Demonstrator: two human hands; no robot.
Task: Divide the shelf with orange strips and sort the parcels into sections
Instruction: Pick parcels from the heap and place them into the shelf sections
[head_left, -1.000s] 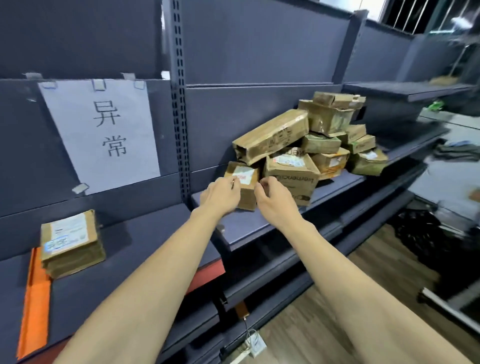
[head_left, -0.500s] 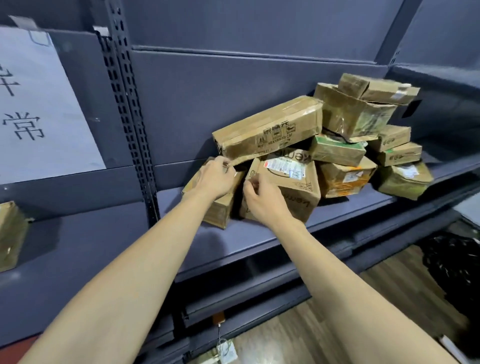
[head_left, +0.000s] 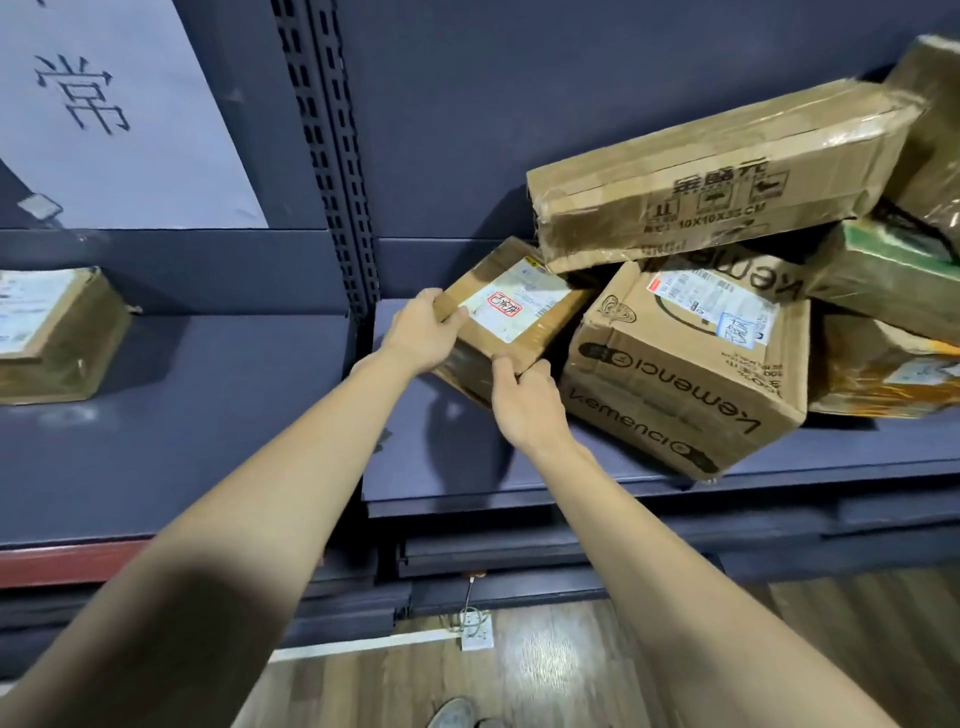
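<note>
A small cardboard parcel (head_left: 519, 312) with a white label and a red stamp sits tilted at the left end of a parcel pile on the dark shelf (head_left: 467, 478). My left hand (head_left: 423, 332) grips its left corner, thumb on the label edge. My right hand (head_left: 527, 400) grips its near bottom corner. A long box (head_left: 717, 176) leans over its far end. A bigger "Kemenci" box (head_left: 691, 364) stands just right of it. No orange strip shows in this view.
More parcels (head_left: 893, 270) pile up at the right edge. A lone parcel (head_left: 57, 332) lies on the left shelf bay. A white paper sign (head_left: 119, 114) hangs on the back panel beside the slotted upright (head_left: 337, 156). Below lie wooden floor and a wall socket (head_left: 475, 631).
The view has closed in on the pile. Both hands have shifted from the parcel's top edge to its left and near corners, and the parcel now tilts out from under the long box.
</note>
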